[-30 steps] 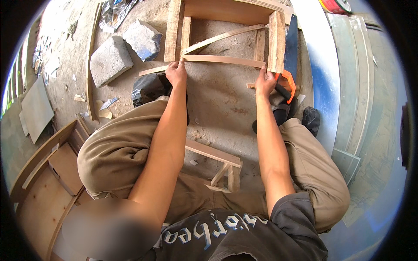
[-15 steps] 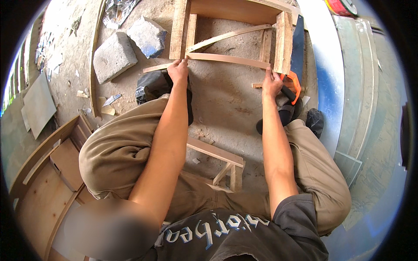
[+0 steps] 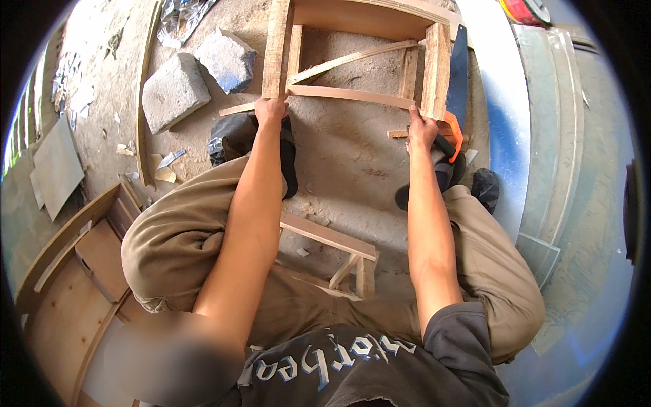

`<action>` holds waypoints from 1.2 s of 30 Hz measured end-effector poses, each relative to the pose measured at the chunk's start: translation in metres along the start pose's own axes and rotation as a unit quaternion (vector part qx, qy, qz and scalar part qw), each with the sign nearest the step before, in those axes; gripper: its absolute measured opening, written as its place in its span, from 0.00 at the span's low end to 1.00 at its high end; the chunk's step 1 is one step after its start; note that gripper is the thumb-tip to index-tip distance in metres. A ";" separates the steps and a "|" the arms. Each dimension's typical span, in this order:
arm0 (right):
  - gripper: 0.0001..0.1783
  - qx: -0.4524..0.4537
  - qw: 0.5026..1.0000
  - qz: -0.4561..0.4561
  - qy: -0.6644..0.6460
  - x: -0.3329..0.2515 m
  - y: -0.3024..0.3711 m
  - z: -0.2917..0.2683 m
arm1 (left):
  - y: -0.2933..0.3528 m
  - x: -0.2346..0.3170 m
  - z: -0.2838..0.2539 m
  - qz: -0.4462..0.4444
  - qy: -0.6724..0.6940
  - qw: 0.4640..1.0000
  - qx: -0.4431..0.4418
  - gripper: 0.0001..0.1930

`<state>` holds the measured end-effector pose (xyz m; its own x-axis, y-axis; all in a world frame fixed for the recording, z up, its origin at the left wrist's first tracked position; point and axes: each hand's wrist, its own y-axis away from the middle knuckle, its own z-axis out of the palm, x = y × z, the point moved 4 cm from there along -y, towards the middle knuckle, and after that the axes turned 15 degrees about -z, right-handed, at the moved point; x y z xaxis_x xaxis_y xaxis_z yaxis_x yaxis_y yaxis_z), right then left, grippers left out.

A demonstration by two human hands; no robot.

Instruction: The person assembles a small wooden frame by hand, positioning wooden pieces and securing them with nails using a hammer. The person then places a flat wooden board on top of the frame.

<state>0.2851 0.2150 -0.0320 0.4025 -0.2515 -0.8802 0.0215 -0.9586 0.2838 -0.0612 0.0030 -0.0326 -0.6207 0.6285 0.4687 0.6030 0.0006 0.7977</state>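
Observation:
A wooden frame (image 3: 274,54) with thick legs and a slanting brace lies on the ground in front of me. My left hand (image 3: 271,112) is closed round the near end of its left leg. At the near end of the right leg, my right hand (image 3: 422,130) grips the frame, its thumb up by the end of a thin wooden slat (image 3: 352,94). That slat spans the two legs with a slight bow. Beside my right hand lies a handsaw (image 3: 459,71) with a dark blue blade and an orange and black handle, partly behind the leg and my hand.
Two concrete blocks (image 3: 175,93) sit at the left near a long wooden strip (image 3: 144,102). A smaller wooden frame (image 3: 329,236) lies between my legs. Wooden panelled pieces (image 3: 61,305) stand at lower left. Glass sheets (image 3: 553,136) and a blue-white board (image 3: 505,122) line the right.
My left hand has shifted from the slat's left end to the left leg's end and wrapped round it. My right hand has moved slightly down, onto the right leg's end.

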 end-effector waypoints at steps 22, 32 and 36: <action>0.28 -0.019 0.993 -0.078 -0.082 0.031 -0.018 -0.007 | 0.000 0.014 -0.006 -0.010 0.009 0.993 -0.116 0.19; 0.28 -0.027 0.995 -0.090 -0.040 0.050 -0.028 -0.013 | 0.001 0.011 0.001 -0.020 -0.019 0.990 -0.138 0.19; 0.27 -0.033 0.994 -0.087 -0.054 0.020 -0.016 -0.004 | 0.003 0.014 -0.007 -0.010 -0.010 0.994 -0.108 0.19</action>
<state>0.2967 0.2262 -0.0527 0.2873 -0.0981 -0.9528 0.1431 -0.9792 0.1440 -0.0713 0.0060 -0.0207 -0.6197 0.6457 0.4461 0.4673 -0.1531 0.8707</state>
